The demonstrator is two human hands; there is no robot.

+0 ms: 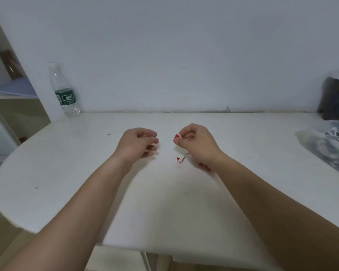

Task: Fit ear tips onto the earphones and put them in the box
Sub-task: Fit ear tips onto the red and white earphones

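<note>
While two bare hands hang side by side over the white table (67,173), only one earbud (177,136) can be counted, a small red-and-white piece at the fingertips of the right hand (196,142). One thin cord (182,159), red and white, drops from under that hand and loops on the tabletop just below the fingers. One more red bit (204,167), too blurred to name, lies against the right wrist.

One clear bottle (65,90) with a green label stands upright at the far left of the table, against the wall and well apart from the hands. One clear plastic bag (321,147) lies at the right edge with a tangle of white cords inside, too jumbled to count. Behind it sits one dark object (335,94), cut off by the frame.

The right hand's own fingers hide most of the earbud, and its wrist covers part of the cord.

The right hand's thumb and forefinger are pinched tight on the earbud, with the other fingers curled in beneath. The left hand (139,142) is near it with a gap between them. Its fingers are curled inward and its thumb meets the forefinger, and I cannot tell whether anything sits between those tips
</note>
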